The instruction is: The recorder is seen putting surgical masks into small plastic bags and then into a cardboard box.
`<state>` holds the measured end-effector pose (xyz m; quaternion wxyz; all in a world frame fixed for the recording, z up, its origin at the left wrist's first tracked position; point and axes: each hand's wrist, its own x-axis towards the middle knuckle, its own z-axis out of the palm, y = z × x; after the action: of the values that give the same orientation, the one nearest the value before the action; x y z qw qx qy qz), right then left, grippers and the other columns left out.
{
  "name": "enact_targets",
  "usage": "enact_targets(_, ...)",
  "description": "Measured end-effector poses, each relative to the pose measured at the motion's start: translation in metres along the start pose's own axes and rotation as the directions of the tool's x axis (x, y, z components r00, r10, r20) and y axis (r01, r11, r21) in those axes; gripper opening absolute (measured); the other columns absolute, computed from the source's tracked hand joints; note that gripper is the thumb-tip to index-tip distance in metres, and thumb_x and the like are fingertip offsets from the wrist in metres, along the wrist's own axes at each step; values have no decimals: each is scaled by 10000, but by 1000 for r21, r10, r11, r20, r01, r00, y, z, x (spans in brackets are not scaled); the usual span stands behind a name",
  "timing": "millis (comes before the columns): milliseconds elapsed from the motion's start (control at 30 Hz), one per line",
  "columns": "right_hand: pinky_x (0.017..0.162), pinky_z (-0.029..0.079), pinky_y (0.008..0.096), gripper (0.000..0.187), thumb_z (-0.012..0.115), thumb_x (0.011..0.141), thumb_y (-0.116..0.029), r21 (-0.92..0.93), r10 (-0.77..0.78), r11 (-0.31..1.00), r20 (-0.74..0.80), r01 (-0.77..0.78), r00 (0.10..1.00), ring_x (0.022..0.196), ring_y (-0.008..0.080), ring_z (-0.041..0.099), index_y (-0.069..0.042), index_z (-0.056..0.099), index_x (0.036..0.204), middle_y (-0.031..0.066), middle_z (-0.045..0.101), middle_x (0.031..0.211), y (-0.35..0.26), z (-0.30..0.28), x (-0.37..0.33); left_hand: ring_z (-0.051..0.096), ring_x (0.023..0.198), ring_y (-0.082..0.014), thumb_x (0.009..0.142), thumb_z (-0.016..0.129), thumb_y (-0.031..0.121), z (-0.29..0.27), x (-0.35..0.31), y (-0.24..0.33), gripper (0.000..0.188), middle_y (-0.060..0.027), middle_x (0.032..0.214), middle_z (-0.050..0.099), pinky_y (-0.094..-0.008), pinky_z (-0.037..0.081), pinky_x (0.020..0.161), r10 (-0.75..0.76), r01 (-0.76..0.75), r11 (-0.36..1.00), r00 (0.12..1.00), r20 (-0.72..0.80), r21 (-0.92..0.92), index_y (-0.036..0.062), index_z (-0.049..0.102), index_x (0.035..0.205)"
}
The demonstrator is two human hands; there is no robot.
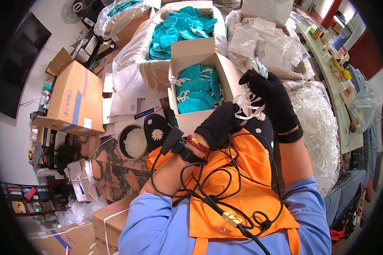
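Note:
Both my hands wear black gloves over the right side of an open white box (186, 125). In the box lie several teal face masks (195, 101) with white ear straps. My right hand (271, 97) is raised and closed on white elastic straps (247, 102), which loop down from it. A small pale-blue and white piece shows at its fingertips, too small to make out. Lower and to the left, my left hand (219, 127) has its fingers curled at the lower end of these straps; its fingertips are partly hidden.
Behind the box stands a large plastic-lined carton of teal masks (181, 29). At its right is a carton of clear plastic bags (264, 42), with a heap of white straps (314, 127) nearer me. A round bin (134, 142) and a brown carton (78, 100) stand left. Black cables (217, 197) cross my orange apron.

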<state>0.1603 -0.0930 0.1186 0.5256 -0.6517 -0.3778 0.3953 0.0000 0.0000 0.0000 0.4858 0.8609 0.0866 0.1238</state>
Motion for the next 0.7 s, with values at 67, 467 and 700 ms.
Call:
enact_targets(67, 602, 474, 208, 306, 609, 903, -404, -8, -55, 998, -43, 54, 998, 728, 18, 594, -111, 692, 928, 18, 613, 734, 8, -1, 2, 521, 1086, -363, 677, 721, 170, 0, -1, -11, 526, -201, 1098, 561, -454, 415, 966, 234, -209, 906, 972, -26, 369, -12, 544, 1137)
enact_targets(467, 590, 436, 260, 220, 662, 865, -285, -127, 133, 986, 221, -107, 966, 664, 102, 574, -66, 656, 879, 51, 639, 748, 65, 7, -41, 568, 801, -128, 951, 503, 154, -24, -5, 7, 203, -37, 912, 605, -267, 490, 710, 516, -468, 806, 855, -45, 363, 17, 606, 1060)
enact_targets(700, 713, 443, 321, 114, 556, 912, -138, -149, -240, 963, -104, 223, 965, 830, 193, 561, -52, 631, 912, 72, 576, 948, 82, 14, -48, 491, 677, -55, 940, 572, 262, -12, -8, 18, 300, 21, 794, 562, -208, 401, 560, -57, 181, 589, 982, 183, -788, 28, 591, 1128)
